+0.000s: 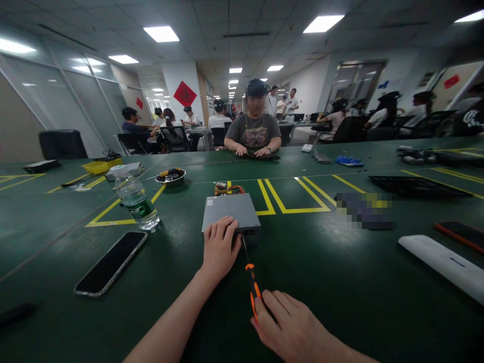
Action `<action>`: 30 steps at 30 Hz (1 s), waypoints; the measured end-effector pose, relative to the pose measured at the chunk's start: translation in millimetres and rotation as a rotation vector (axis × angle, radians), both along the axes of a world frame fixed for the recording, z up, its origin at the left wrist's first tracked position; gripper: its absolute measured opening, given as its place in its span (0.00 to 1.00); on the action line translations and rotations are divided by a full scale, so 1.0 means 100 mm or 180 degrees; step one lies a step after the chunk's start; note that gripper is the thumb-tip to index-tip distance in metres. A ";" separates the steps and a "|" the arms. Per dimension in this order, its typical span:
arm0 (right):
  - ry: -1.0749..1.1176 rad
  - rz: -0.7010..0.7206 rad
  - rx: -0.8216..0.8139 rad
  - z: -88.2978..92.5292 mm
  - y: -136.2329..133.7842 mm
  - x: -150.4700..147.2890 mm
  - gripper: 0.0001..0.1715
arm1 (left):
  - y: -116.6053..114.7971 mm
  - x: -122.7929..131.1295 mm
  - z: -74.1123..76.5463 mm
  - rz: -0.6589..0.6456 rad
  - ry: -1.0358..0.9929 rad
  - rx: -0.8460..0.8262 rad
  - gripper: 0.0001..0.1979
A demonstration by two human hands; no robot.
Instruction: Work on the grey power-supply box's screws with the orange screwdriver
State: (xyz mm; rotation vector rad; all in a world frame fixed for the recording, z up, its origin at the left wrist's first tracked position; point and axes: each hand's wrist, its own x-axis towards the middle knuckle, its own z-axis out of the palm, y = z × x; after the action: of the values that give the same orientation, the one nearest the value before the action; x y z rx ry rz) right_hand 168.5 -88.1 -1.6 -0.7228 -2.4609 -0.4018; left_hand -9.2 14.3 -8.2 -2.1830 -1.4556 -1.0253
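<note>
A grey metal computer power supply [235, 207] lies flat on the green table, its bundle of coloured cables [230, 189] at the far side. My left hand [220, 248] grips its near edge, fingers over the top and thumb down the near face. My right hand [289, 322] is closed round the handle of an orange and black screwdriver [251, 282]. The screwdriver slants up and away, with its tip at the near face of the power supply, just right of my left thumb. Whether the tip sits in a screw is too small to tell.
Left stand a water bottle [138, 201] and a black phone [111, 264]. Farther off is a metal bowl [170, 178] holding tools. To the right lie a white device [440, 262], an orange-edged phone [463, 236] and a black panel [416, 186]. A person [253, 126] sits opposite.
</note>
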 end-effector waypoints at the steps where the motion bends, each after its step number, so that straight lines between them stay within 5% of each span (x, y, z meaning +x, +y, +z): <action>1: 0.0141 -0.0215 -0.0172 -0.04 -0.03 -0.03 0.08 | 0.00 0.00 0.00 -0.0008 -0.0003 -0.0009 0.15; 6: 0.1251 -0.1003 -0.2601 -0.10 -0.15 -0.18 0.21 | -0.02 -0.01 0.01 -0.0056 -0.0035 0.0005 0.15; 10: 0.2898 -0.0495 -0.4346 -0.17 -0.15 -0.29 0.23 | -0.03 -0.01 0.01 -0.0072 -0.0074 0.0027 0.15; 15: 0.4741 -0.0595 -0.4759 -0.20 -0.09 -0.44 0.23 | -0.03 -0.01 0.01 -0.0056 -0.0091 0.0060 0.15; 22: 0.5794 -0.0612 -0.5147 0.03 -0.07 -0.59 0.26 | -0.02 0.01 0.00 0.0030 -0.0107 0.0050 0.13; 30: 0.6258 -0.0968 -0.5634 -0.02 -0.03 -0.59 0.30 | -0.01 0.01 0.00 0.0044 -0.0092 0.0066 0.12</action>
State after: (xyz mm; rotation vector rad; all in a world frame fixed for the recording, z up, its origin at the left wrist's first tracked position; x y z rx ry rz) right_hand 109.6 -91.0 -3.2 -1.0645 -0.2145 1.7114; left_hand -8.5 13.2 -7.8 -2.1493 -1.4640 -1.0666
